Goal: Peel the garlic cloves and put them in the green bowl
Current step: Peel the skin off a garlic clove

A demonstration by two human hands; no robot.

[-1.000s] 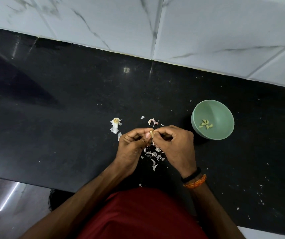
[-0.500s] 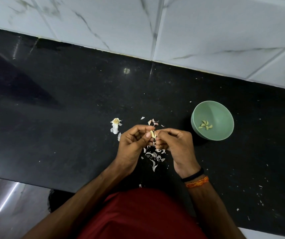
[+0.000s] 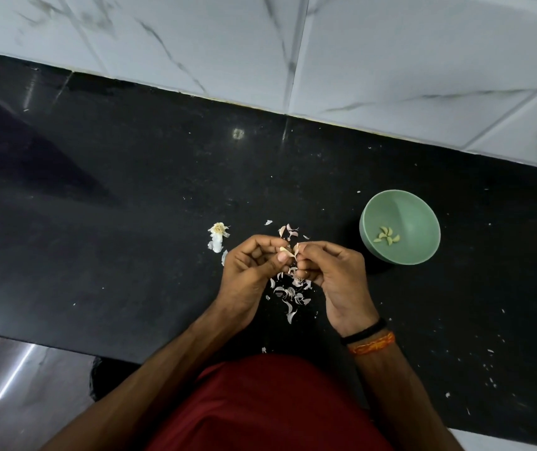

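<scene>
Countertop (image 3: 130, 196): black, skin-flecked | wall (image 3: 390, 53): white marble tile

This is a home kitchen. A polished black stone countertop (image 3: 130, 196) runs across the middle, flecked with crumbs and catching a ceiling light in its gloss. Behind it, from ten to two o'clock, rises a wall of large white marble-veined tiles (image 3: 390, 53) with grey grout lines. At three o'clock on the counter stands a small round pale green bowl (image 3: 423, 252) with a few peeled garlic cloves (image 3: 386, 236) lying inside. Papery white and pink garlic skins (image 3: 289, 292) litter the middle of the counter. At eight o'clock, below the counter's edge, shiny grey floor tiles (image 3: 16, 385) show.
</scene>
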